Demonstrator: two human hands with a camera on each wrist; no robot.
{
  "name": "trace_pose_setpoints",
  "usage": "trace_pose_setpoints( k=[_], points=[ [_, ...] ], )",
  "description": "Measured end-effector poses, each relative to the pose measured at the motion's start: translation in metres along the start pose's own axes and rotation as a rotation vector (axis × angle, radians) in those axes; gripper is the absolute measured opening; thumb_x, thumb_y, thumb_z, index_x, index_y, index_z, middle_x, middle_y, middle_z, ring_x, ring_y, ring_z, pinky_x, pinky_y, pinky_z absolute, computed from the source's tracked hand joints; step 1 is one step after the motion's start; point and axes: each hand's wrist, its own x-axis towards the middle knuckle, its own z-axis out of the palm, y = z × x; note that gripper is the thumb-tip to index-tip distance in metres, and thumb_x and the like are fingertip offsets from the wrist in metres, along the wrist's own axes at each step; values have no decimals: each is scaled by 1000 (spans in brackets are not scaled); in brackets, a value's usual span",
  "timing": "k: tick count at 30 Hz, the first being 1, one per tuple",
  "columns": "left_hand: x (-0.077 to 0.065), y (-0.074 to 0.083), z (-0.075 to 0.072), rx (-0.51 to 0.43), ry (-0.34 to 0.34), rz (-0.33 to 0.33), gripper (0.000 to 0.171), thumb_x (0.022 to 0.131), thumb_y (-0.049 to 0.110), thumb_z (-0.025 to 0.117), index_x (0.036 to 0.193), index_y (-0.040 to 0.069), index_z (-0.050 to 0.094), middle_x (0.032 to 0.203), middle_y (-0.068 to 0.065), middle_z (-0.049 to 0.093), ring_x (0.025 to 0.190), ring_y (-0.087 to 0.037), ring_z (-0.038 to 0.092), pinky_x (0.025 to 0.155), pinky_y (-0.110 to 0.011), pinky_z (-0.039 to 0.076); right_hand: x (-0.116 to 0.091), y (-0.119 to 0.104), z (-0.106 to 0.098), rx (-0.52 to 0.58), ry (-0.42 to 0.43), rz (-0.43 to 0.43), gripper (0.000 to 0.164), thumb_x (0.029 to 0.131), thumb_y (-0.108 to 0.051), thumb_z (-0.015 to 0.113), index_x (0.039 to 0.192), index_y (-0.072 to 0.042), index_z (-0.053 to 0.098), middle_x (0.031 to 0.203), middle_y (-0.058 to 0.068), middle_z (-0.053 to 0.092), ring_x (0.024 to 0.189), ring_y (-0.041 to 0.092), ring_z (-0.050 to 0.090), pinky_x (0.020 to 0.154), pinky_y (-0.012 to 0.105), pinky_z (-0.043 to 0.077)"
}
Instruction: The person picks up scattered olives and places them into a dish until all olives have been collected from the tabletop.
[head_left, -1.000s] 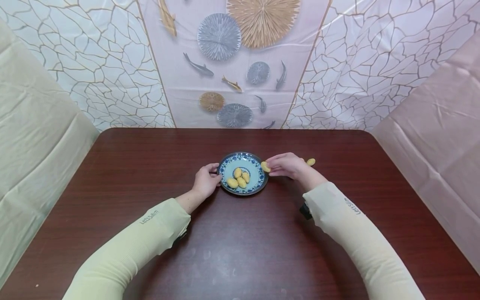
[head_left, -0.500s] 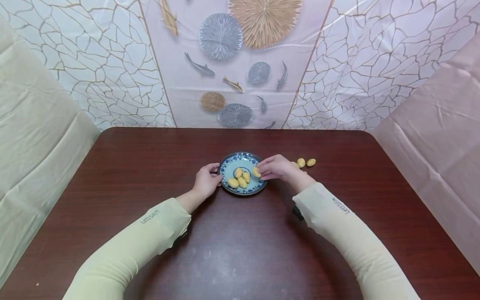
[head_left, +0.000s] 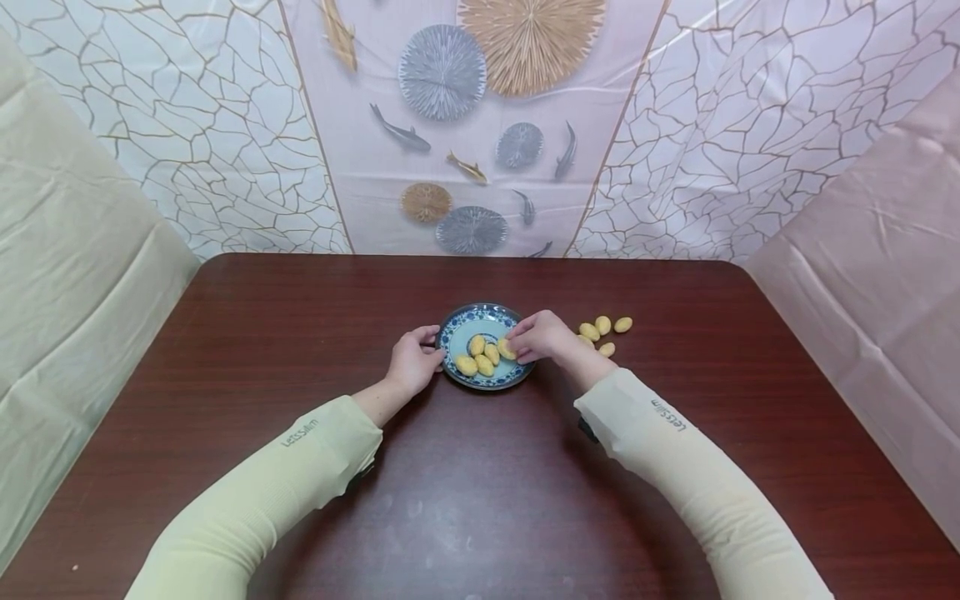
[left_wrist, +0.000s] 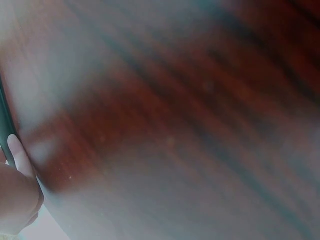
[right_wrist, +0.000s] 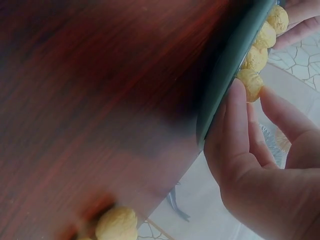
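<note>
Ten yellow oval lumps show in all: one held, four lying in the plate and five on the table.

The right hand (head_left: 547, 335) has its thumb and fingertips closed on one lump (head_left: 506, 348), pinching it over the right part of the plate (head_left: 459, 332); whether that lump touches the plate I cannot tell. The left hand (head_left: 411, 362) grips the left edge of the plate, thumb on the near side and fingers on the far side; the gap between them is small.

The four lumps in the plate (head_left: 484, 365) sit close together, from its middle towards its near left side. The five loose lumps (head_left: 589, 332) lie to the right of the plate, beyond the right wrist, one of them partly hidden by it.

There is one plate, blue-patterned with a dark rim, standing towards the far side of the one brown table (head_left: 450, 467).

Two pale sleeves (head_left: 675, 450) show, each with lettering. Behind the table hangs a cloth (head_left: 375, 204) with five round shapes, two gold and three grey.
</note>
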Motion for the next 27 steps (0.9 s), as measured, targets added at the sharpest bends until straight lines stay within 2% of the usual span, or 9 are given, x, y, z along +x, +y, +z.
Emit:
trace_pose_setpoints(
  k=[4, 9, 16, 23, 27],
  points=[
    [0, 0, 0, -5, 0, 4, 43, 88, -5, 54, 130, -5, 49, 117, -22, 51, 97, -27, 60, 67, -24, 60, 1, 2, -1, 3, 8, 6, 30, 85, -5, 64, 113, 7, 63, 86, 9, 66, 72, 12, 62, 73, 28, 61],
    [0, 0, 1, -1, -2, 4, 43, 88, -4, 55, 131, -5, 49, 117, -22, 50, 97, -27, 60, 68, -24, 60, -4, 2, -5, 30, 3, -29, 31, 88, -7, 61, 114, 8, 61, 89, 13, 66, 75, 15, 63, 73, 30, 61],
    [-1, 0, 1, 10, -6, -10, 44, 89, -4, 54, 132, -4, 48, 118, -21, 50, 99, -28, 60, 70, -26, 60, -10, 4, -24, 92, 9, -31, 36, 91, -11, 58, 122, 7, 55, 107, 20, 64, 77, 14, 63, 70, 26, 61],
    [-2, 0, 0, 14, -5, -5, 43, 89, -4, 54, 132, -4, 48, 118, -21, 50, 97, -27, 60, 69, -25, 60, -17, 14, -56, 180, 0, -65, 44, 94, -13, 54, 129, 12, 45, 84, -2, 63, 76, 10, 63, 73, 24, 60],
    [-2, 1, -1, 11, -9, -4, 44, 89, -4, 54, 132, -4, 48, 119, -22, 50, 98, -27, 60, 70, -26, 60, -20, 22, -74, 202, 7, -52, 48, 95, -16, 54, 132, 10, 42, 81, -7, 62, 80, 9, 64, 79, 26, 59]
  ],
)
